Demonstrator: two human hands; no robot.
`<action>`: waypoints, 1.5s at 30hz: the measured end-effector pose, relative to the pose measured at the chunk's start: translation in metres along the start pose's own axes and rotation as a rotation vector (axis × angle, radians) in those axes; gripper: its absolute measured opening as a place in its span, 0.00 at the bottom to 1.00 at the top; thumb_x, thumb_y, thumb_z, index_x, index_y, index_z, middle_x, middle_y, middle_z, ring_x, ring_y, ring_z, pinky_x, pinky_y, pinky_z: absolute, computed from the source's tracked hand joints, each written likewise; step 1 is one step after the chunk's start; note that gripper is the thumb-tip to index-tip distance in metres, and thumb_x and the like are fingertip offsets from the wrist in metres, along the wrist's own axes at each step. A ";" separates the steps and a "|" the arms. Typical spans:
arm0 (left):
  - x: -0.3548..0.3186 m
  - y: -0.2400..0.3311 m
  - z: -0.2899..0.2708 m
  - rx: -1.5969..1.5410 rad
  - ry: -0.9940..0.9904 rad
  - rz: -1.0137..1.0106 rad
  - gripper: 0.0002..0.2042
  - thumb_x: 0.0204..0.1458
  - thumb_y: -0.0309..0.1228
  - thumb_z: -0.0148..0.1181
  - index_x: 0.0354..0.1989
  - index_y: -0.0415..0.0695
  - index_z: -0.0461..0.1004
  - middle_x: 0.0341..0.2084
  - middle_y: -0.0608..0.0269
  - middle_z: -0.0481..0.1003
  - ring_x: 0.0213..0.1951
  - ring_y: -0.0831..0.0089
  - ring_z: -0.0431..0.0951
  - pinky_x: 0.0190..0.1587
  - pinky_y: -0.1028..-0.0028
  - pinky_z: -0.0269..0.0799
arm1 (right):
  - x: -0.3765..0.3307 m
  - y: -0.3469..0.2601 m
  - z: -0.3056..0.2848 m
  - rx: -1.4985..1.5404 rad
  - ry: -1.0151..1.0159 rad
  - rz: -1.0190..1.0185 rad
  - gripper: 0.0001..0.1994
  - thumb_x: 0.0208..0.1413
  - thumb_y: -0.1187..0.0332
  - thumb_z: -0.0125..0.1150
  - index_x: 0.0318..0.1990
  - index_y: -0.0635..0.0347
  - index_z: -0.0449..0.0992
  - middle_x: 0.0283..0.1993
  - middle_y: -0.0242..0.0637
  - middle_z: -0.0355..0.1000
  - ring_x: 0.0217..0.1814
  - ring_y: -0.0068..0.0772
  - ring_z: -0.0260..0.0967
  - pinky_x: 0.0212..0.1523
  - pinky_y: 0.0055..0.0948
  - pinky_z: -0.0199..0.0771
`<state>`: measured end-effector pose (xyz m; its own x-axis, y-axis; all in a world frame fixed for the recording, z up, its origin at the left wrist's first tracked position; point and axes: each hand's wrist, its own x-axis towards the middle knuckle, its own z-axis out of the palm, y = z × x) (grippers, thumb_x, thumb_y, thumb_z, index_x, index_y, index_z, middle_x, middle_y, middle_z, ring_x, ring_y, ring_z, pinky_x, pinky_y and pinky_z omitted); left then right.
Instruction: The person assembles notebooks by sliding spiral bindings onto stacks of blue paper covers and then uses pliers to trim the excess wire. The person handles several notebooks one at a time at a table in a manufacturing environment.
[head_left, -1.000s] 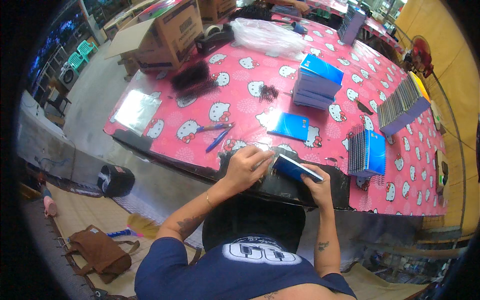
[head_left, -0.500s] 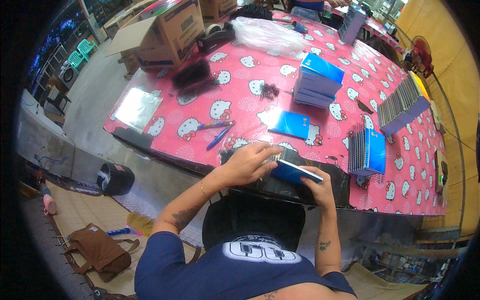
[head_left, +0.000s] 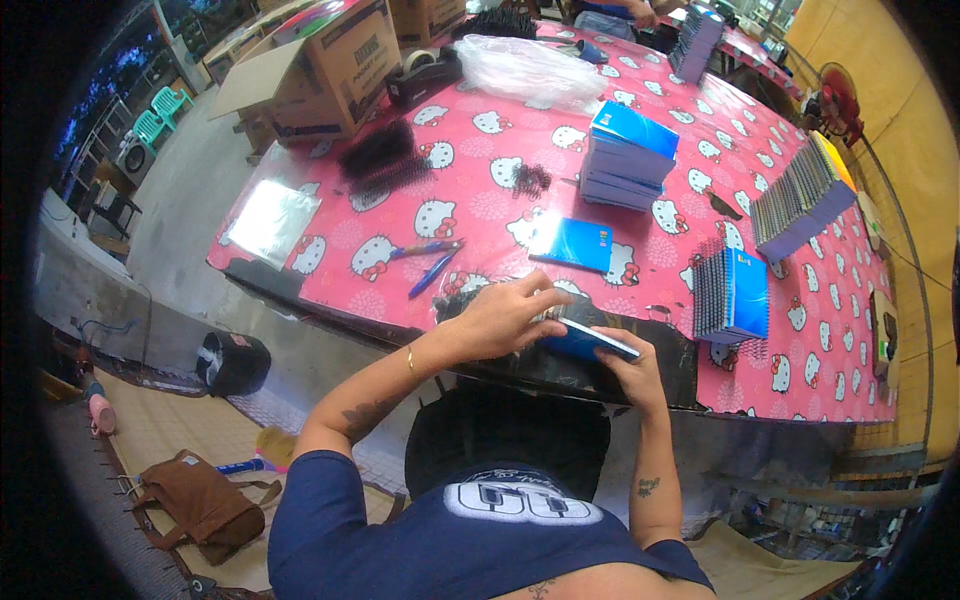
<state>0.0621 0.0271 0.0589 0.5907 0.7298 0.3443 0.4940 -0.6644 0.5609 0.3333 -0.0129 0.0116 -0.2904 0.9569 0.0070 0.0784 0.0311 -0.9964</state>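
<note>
A blue-covered notebook [head_left: 575, 344] is held tilted over the black front edge of the table, its white page edges facing up. My right hand [head_left: 632, 365] grips its right end, thumb on the cover. My left hand [head_left: 508, 318] is closed at its left end, fingers bent over the edge; what lies under those fingertips is partly hidden and blurred. Just beyond lies another blue notebook [head_left: 572, 245], flat on the pink tablecloth. To the left of it are a blue pen [head_left: 433, 275] and a slim tool with blue-and-orange handles [head_left: 425, 248].
Stacked blue notebooks [head_left: 628, 160] stand farther back. On the right are spiral-bound notebooks [head_left: 735, 295] and a longer row [head_left: 805, 200]. Black coils [head_left: 385, 160], a smaller coil bunch [head_left: 531, 180], plastic sheets [head_left: 275, 222], a tape dispenser [head_left: 425, 78] and a cardboard box [head_left: 335, 75] occupy the left and back.
My left hand has lifted slightly and its fingers have shifted at the notebook's end. The right hand keeps its grip. The whole view has moved a little.
</note>
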 end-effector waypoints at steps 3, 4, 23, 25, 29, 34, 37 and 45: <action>0.004 -0.005 0.002 0.091 -0.077 -0.011 0.16 0.59 0.43 0.61 0.49 0.47 0.75 0.42 0.57 0.74 0.45 0.54 0.76 0.47 0.55 0.70 | -0.001 0.000 0.001 0.004 0.023 0.006 0.15 0.58 0.78 0.64 0.54 0.64 0.80 0.44 0.29 0.79 0.44 0.17 0.70 0.48 0.21 0.71; 0.004 -0.002 0.003 0.138 -0.065 -0.008 0.19 0.60 0.46 0.59 0.52 0.47 0.74 0.47 0.54 0.73 0.52 0.52 0.74 0.53 0.52 0.67 | -0.002 -0.002 0.001 0.002 0.032 0.011 0.15 0.58 0.78 0.65 0.54 0.65 0.80 0.44 0.29 0.78 0.44 0.17 0.71 0.48 0.21 0.71; -0.004 0.033 0.001 0.432 0.145 0.001 0.24 0.60 0.48 0.58 0.57 0.45 0.73 0.55 0.52 0.73 0.59 0.53 0.71 0.69 0.39 0.39 | -0.002 -0.019 0.009 0.037 0.097 -0.006 0.15 0.59 0.77 0.64 0.53 0.65 0.80 0.45 0.31 0.79 0.46 0.19 0.72 0.51 0.22 0.71; -0.001 0.008 -0.001 0.328 -0.070 0.013 0.17 0.58 0.43 0.62 0.49 0.44 0.77 0.42 0.56 0.79 0.46 0.56 0.79 0.67 0.44 0.49 | 0.002 -0.012 0.006 -0.015 0.017 -0.023 0.16 0.57 0.81 0.63 0.54 0.64 0.80 0.42 0.27 0.77 0.43 0.16 0.70 0.47 0.19 0.69; -0.011 -0.004 0.019 0.178 -0.070 0.008 0.19 0.59 0.45 0.60 0.49 0.43 0.75 0.41 0.57 0.78 0.44 0.57 0.79 0.64 0.53 0.57 | -0.001 0.005 0.006 0.023 -0.034 -0.045 0.16 0.58 0.80 0.63 0.54 0.64 0.80 0.46 0.29 0.78 0.46 0.17 0.70 0.49 0.21 0.71; -0.026 0.015 0.059 0.600 0.200 -0.040 0.39 0.61 0.52 0.54 0.73 0.38 0.52 0.72 0.46 0.52 0.74 0.49 0.48 0.72 0.42 0.35 | -0.001 0.004 0.012 0.019 0.018 -0.020 0.16 0.58 0.79 0.63 0.54 0.64 0.80 0.45 0.30 0.79 0.46 0.17 0.71 0.50 0.22 0.71; -0.036 0.015 0.068 0.510 0.290 -0.056 0.34 0.63 0.47 0.53 0.72 0.37 0.56 0.70 0.46 0.58 0.74 0.50 0.51 0.73 0.41 0.24 | 0.001 0.004 0.014 0.018 0.040 -0.044 0.15 0.58 0.79 0.63 0.54 0.63 0.80 0.44 0.31 0.80 0.46 0.17 0.71 0.50 0.22 0.71; -0.015 -0.011 0.028 0.369 0.059 0.037 0.19 0.63 0.44 0.55 0.57 0.50 0.75 0.54 0.61 0.75 0.60 0.60 0.72 0.73 0.39 0.30 | 0.000 0.002 0.010 -0.027 0.007 -0.026 0.15 0.59 0.78 0.63 0.54 0.63 0.80 0.44 0.31 0.80 0.46 0.18 0.71 0.50 0.22 0.71</action>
<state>0.0654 0.0191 0.0265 0.5798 0.7053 0.4079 0.6762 -0.6958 0.2419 0.3241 -0.0152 0.0084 -0.2864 0.9575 0.0335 0.0967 0.0636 -0.9933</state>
